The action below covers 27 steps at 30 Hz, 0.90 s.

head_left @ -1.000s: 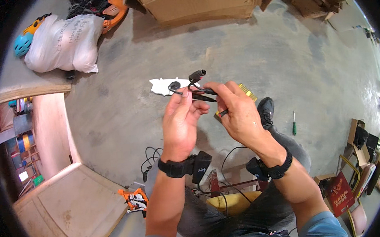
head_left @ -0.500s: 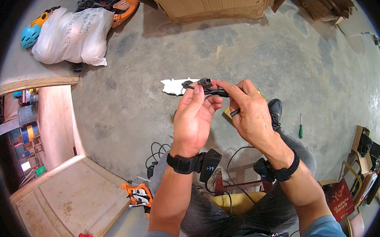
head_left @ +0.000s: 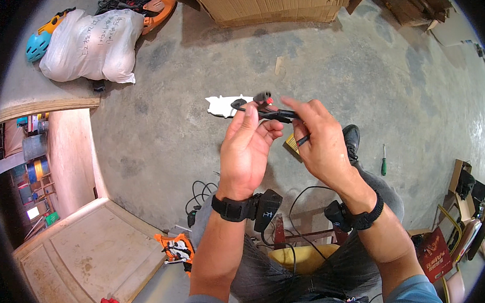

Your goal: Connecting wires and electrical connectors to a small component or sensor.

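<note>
My left hand (head_left: 246, 146) pinches a bundle of black cable (head_left: 276, 114) between thumb and fingers, with a small dark connector (head_left: 261, 97) and red piece standing up above the thumb. My right hand (head_left: 321, 142) is closed round the same cable, with a short dark end showing between its fingers and its index finger raised. Beyond my hands a white flat irregular plate (head_left: 219, 105) lies on the floor, a dark cable loop appearing over it. A yellow slatted object (head_left: 291, 144) is partly hidden behind my right hand. Both wrists wear black straps with small devices (head_left: 264, 208).
A green screwdriver (head_left: 383, 166) lies right of my shoe (head_left: 351, 140). A cardboard box (head_left: 268, 7) is ahead, a white sack (head_left: 92, 49) with helmets upper left. A wooden panel (head_left: 81, 258) and orange piece (head_left: 176, 251) are lower left, boxes (head_left: 460, 178) at right, looped cables around my legs.
Over the last second the upright connector tilted down, then rose slightly and is now blurred. My right index finger has lifted a little. The view has shifted, so the floor items appear further right.
</note>
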Motion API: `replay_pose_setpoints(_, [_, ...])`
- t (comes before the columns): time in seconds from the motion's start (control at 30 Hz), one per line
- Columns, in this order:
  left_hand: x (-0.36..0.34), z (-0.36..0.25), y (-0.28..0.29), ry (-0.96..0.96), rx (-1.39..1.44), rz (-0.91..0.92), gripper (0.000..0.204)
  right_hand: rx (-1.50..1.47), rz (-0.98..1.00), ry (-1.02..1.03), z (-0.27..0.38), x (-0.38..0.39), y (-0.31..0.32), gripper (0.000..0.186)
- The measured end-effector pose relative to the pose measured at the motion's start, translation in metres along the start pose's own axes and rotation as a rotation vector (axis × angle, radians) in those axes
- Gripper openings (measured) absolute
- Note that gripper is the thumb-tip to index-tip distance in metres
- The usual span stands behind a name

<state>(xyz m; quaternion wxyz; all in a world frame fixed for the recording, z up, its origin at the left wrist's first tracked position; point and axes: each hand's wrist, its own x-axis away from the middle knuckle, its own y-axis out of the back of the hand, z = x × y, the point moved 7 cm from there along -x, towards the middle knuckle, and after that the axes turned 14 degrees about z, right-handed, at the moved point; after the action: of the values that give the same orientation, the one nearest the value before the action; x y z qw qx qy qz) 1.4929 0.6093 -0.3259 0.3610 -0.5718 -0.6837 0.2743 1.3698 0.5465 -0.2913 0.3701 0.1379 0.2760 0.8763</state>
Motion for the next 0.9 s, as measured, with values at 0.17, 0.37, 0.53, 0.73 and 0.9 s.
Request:
replay_pose_setpoints(0.17, [0.002, -0.005, 0.005, 0.009, 0.018, -0.040, 0.036, -0.439, 0.004, -0.336, -0.039, 0.000, -0.001, 0.029])
replay_pose_setpoints(0.37, [0.004, -0.010, 0.015, -0.016, -0.123, -0.098, 0.032, -0.790, 0.015, -0.510, -0.048, 0.003, -0.004, 0.038])
replay_pose_setpoints(0.53, [0.005, -0.009, 0.021, -0.029, -0.176, -0.202, 0.026, -0.069, -0.249, -0.212, -0.032, 0.002, 0.032, 0.030])
replay_pose_setpoints(0.73, [0.007, -0.006, 0.018, 0.014, -0.276, -0.157, 0.026, -0.035, 0.115, 0.081, 0.004, -0.003, 0.000, 0.024])
replay_pose_setpoints(0.9, [0.005, -0.011, 0.009, 0.044, -0.625, -0.188, 0.026, -0.298, 0.426, -0.161, -0.010, 0.003, -0.026, 0.024])
